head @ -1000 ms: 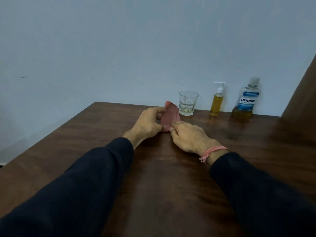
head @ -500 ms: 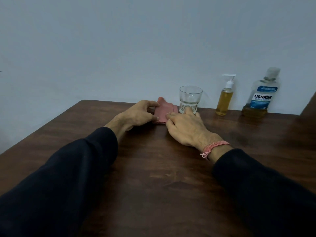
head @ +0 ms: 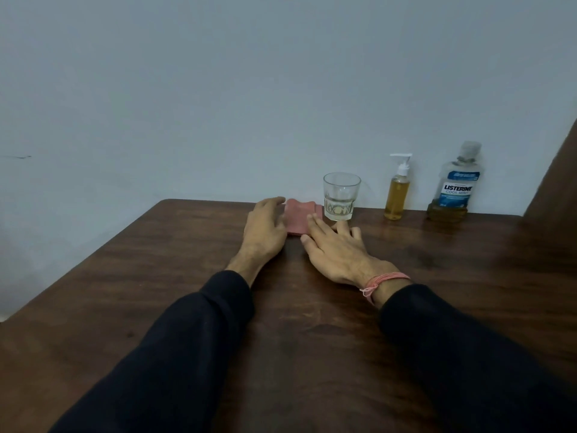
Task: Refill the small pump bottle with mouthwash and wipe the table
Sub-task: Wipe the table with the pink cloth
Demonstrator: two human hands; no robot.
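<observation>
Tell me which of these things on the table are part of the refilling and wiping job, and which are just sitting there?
Part of the job:
- small pump bottle
- mouthwash bottle
- pink cloth, folded, under both hands' fingers
- table

Just sitting there:
- drinking glass, a little liquid in it
- pink wrist string

The only readable text stands on the blue label of the mouthwash bottle (head: 456, 189), a clear bottle well to the right of the right hand (head: 335, 248), at the far edge of the table. Bold white capitals read "LISTERINE", and smaller letters just beneath read "COOL MINT". Finer print above and below those words on the same label is too small to read.
</observation>
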